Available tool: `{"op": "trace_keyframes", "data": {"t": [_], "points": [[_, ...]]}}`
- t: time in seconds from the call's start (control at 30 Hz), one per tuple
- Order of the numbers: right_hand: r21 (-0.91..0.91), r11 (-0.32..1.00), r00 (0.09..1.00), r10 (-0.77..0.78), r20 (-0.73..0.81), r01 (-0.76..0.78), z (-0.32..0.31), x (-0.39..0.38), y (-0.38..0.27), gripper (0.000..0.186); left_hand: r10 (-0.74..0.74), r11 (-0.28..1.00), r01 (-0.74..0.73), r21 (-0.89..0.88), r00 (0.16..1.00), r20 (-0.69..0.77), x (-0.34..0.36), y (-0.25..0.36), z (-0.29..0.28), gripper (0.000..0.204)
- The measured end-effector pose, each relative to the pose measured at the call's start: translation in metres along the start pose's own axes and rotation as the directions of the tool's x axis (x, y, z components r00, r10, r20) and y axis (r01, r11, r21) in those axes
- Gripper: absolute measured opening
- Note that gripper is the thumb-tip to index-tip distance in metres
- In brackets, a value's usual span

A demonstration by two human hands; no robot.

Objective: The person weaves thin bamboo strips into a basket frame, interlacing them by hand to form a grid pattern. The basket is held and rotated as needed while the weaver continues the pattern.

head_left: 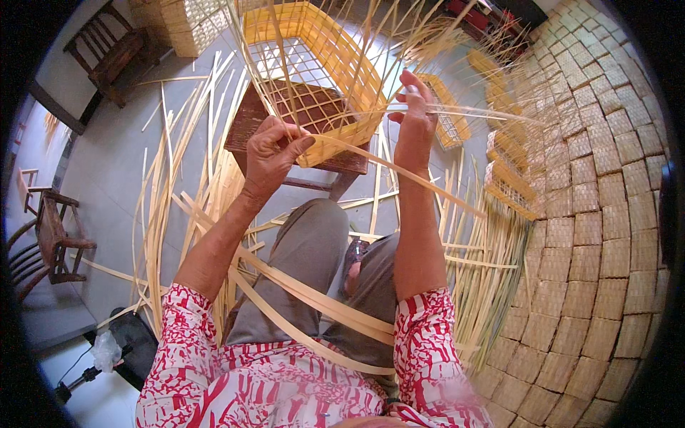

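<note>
A half-woven yellow bamboo basket [360,68] with an open lattice bottom rests tilted on a dark wooden stool [250,118] in front of my knees. Long loose strip ends stand up around its rim. My left hand [273,151] is closed at the basket's near corner, pinching a bamboo strip [435,189] that runs off to the lower right past my right wrist. To the right of the basket, my right hand [415,121] is raised with its fingers apart. A pale, blurred strip [481,112] passes at its fingers; whether they touch it I cannot tell.
Wide bamboo strips [321,307] lie across my lap. More strips [189,178] spread over the floor at left and right. Stacked woven pieces [592,214] line the right side, beside several yellow baskets [510,189]. Wooden chairs [61,232] stand at left.
</note>
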State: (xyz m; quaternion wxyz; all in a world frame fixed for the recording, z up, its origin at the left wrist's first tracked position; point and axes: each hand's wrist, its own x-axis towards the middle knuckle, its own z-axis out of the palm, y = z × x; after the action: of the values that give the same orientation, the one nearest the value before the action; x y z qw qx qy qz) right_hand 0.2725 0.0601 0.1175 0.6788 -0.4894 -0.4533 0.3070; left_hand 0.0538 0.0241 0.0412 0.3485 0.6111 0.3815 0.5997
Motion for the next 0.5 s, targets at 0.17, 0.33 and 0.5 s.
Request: {"op": "trace_keyframes", "data": {"t": [0.17, 0.33, 0.5], "points": [[-0.003, 0.997, 0.992, 0.072, 0.104, -0.072, -0.004, 0.006, -0.002, 0.032, -0.045, 0.997, 0.043, -0.068, 0.999, -0.017, 0.001, 0.004, 0.001, 0.009], [0.398, 0.903, 0.970, 0.220, -0.100, -0.163, -0.022, 0.013, 0.011, 0.017, -0.015, 0.997, 0.009, -0.076, 0.997, -0.076, 0.000, -0.004, 0.000, 0.008], [0.511, 0.849, 0.933, 0.282, -0.222, -0.134, -0.023, -0.002, 0.007, 0.022, -0.014, 0.999, 0.009, -0.038, 0.993, -0.116, 0.002, -0.001, 0.005, 0.009]]}}
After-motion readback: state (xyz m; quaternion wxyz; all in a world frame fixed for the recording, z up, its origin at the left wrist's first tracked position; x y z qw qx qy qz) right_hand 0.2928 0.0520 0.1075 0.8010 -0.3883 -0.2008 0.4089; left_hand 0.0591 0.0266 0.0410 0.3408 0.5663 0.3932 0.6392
